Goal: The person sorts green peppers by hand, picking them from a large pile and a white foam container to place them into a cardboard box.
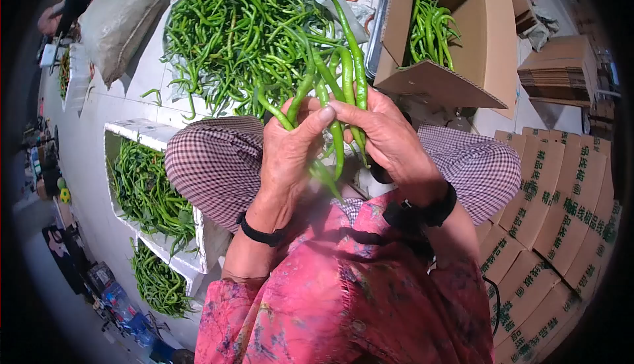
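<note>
Two-handed, gripped several long green peppers (358, 67) at frame centre, in closed fingers of left hand (284, 156) and right hand (399, 143). Judged best handled with light thumb pressure and aligned stems, clear of the pepper heap (231, 34), upper left of centre.

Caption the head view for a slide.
Left hand and right hand hold green chillies before a large pile.

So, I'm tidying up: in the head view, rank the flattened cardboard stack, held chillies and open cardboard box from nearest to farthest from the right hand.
From the right hand:
1. Held chillies, touching it
2. Open cardboard box, ahead and right
3. Flattened cardboard stack, farther right
</note>
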### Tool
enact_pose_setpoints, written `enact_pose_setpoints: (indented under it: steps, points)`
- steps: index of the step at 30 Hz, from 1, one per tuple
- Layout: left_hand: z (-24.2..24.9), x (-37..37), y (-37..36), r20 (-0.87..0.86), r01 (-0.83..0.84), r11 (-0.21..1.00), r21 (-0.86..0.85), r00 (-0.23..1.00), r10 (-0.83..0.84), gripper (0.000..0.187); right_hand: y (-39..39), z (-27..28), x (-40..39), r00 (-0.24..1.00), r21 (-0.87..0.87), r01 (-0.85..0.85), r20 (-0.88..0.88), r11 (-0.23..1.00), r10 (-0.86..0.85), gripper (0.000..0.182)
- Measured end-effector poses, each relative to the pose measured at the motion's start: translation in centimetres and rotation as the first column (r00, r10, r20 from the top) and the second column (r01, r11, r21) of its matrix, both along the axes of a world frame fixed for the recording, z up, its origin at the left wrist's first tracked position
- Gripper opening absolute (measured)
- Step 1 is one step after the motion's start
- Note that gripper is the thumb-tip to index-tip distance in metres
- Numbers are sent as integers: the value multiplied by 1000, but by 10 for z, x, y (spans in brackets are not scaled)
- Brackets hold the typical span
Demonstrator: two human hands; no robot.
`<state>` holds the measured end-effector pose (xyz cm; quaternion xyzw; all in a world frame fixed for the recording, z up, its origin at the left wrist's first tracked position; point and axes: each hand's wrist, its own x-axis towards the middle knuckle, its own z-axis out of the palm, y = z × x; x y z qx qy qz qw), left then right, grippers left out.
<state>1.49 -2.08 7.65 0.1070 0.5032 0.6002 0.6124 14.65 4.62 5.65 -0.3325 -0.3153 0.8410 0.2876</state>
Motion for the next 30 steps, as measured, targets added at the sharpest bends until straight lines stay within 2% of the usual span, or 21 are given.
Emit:
enact_pose_setpoints:
  steps: [1, 4, 5, 7, 8, 10, 11, 12, 13, 14, 15, 17, 19, 20, 21, 22, 23, 25, 27, 28, 30]
  points:
    - [7, -2, -2, -6, -10, 1000, 2, 1000, 10, 29, -1, 7, 0, 1000, 24, -19, 4, 1000, 19, 29]
    - [23, -16, -9, -214, 133, 989, -67, 966, -145, 33, -5, 24, -4, 999, 50, -35, 32, 998, 33, 28]
    - [27, -20, -13, -227, 116, 991, -65, 966, -128, 33, -7, 26, -6, 998, 81, -40, 55, 996, 35, 27]
    - [37, -32, -24, -101, 51, 999, 8, 994, -50, 32, -7, 30, -11, 993, 98, 11, 113, 995, -22, 23]
    - [51, -42, -33, 65, 25, 998, 60, 997, -29, 32, -4, 33, -10, 997, 75, -6, 83, 997, 0, 24]
    - [78, -60, -52, 82, -177, 984, 13, 981, 176, 29, -1, 49, -8, 998, 3, -46, 37, 999, 46, 27]
    - [89, -72, -64, 24, -220, 973, 75, 975, 219, 29, 0, 48, -7, 998, 4, -50, 35, 999, 50, 27]
    - [94, -84, -77, 37, -294, 946, 140, 956, 291, 30, 0, 45, -5, 997, -16, -82, -5, 996, 82, 28]
    - [103, -92, -88, -143, -374, 924, 83, 913, 383, 33, 0, 42, -5, 992, -34, -115, -48, 993, 113, 29]
    - [108, -100, -96, -430, -468, 882, 50, 787, 442, 38, -2, 37, -9, 992, -40, -91, -90, 995, 87, 31]
    - [107, -121, -114, -559, -453, 891, 13, 736, 382, 38, -2, 33, -9, 992, -40, -92, -93, 995, 88, 31]
    - [102, -166, -148, -708, -446, 895, -27, 641, 298, 30, -1, 24, -8, 977, -75, -160, -151, 984, 148, 31]
    - [71, -229, -193, -784, -491, 862, -127, 582, 216, 28, -5, 14, -12, 976, -47, -158, -156, 986, 149, 30]
    - [63, -232, -207, -785, -493, 860, -127, 580, 216, 28, -8, 12, -14, 976, -26, -153, -161, 988, 147, 29]
    - [56, -233, -217, -797, -597, 799, -73, 517, 313, 30, -10, 13, -15, 977, -26, -147, -161, 989, 141, 29]
    - [57, -229, -215, -798, -686, 727, -13, 445, 405, 31, -13, 15, -17, 981, -31, -143, -138, 989, 137, 28]
    - [58, -213, -214, -764, -654, 752, 83, 442, 469, 36, -15, 16, -17, 984, -37, -143, -112, 989, 138, 27]
    - [83, -166, -182, -684, -648, 751, 124, 493, 538, 33, -21, 18, -21, 983, 17, -166, -73, 986, 167, 27]
    - [93, -134, -159, -513, -500, 860, 98, 715, 475, 30, -29, 31, -30, 992, 113, -128, 33, 985, 125, 29]
    - [93, -121, -145, -353, -459, 881, 116, 810, 468, 31, -33, 46, -34, 988, 132, -120, 109, 984, 106, 31]
    - [93, -103, -122, -82, -374, 921, 109, 920, 384, 34, -39, 50, -32, 991, 161, -112, 94, 981, 98, 30]
